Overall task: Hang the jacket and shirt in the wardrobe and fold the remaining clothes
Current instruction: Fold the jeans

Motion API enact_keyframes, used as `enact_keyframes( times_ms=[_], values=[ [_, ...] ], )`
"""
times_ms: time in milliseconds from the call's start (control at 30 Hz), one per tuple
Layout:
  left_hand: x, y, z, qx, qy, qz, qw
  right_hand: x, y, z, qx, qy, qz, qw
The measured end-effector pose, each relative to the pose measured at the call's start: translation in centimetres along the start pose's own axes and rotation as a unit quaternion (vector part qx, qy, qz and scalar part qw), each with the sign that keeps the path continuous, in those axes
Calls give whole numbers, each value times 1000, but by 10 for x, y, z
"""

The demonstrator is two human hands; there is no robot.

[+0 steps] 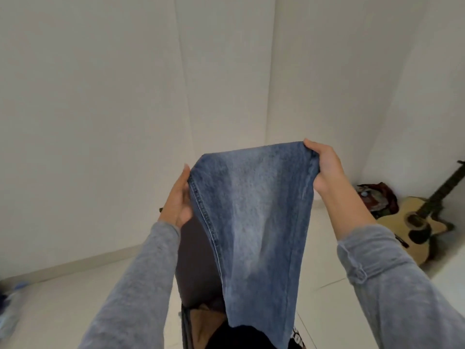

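Observation:
Blue jeans (254,212) hang folded lengthwise in the air in front of me, faded down the middle, seam along their left edge. My right hand (324,167) grips the top right corner, fingers curled over the fold. My left hand (177,200) holds the left edge near the top; its fingers lie behind the cloth and look fairly straight. Below the jeans sits a dark pile of clothes (196,278), partly hidden by the denim. Both arms wear grey sleeves.
White walls (100,109) stand ahead and meet in a corner. An acoustic guitar (412,222) leans at the right wall beside a dark bag (377,195). A blurred blue-white object (10,308) lies on the pale tiled floor (75,293) at the left edge.

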State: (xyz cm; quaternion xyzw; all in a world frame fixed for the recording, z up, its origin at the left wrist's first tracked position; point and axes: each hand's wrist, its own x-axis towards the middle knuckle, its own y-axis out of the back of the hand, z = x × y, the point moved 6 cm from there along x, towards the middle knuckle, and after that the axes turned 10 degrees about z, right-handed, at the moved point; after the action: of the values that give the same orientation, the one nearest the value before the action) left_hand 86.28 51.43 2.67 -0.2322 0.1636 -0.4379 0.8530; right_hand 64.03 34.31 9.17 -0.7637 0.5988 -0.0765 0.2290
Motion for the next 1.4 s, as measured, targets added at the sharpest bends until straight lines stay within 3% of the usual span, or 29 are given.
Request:
enact_keyframes(
  times_ms=[100,300,367,467,567,667,800,900,1033,1133,1200,1267,1400],
  values=[
    [9,-23,-46,45,85,-33,995,6,5,-20,20,23,21,999],
    [61,-55,-16,214,-18,19,976,4,22,-57,-51,87,65,993],
    [75,-70,3,168,-41,16,985,-9,18,-76,-37,143,25,989],
    [86,-96,27,42,-38,-118,991,-34,18,-79,3,205,-29,978],
    [90,-96,4,188,26,-227,955,-37,50,-21,-135,116,111,978],
    [101,-70,-34,298,32,-155,941,-44,82,42,-213,-1,233,949],
    [107,-49,-63,268,146,-73,950,-76,95,80,-117,-79,329,934],
    [105,-71,-52,249,190,-150,938,-101,85,64,-37,-12,314,948],
    [90,-107,-9,92,86,-293,948,-137,65,19,26,162,263,951],
    [82,-98,-27,156,112,-351,917,-154,72,23,-38,112,303,946],
    [87,-79,-57,279,109,-314,901,-155,90,40,-133,40,355,925],
    [86,-64,-80,331,105,-240,906,-161,109,56,-176,11,409,895],
    [70,-63,-106,280,155,-168,932,-177,131,87,-73,2,450,890]
  ],
)
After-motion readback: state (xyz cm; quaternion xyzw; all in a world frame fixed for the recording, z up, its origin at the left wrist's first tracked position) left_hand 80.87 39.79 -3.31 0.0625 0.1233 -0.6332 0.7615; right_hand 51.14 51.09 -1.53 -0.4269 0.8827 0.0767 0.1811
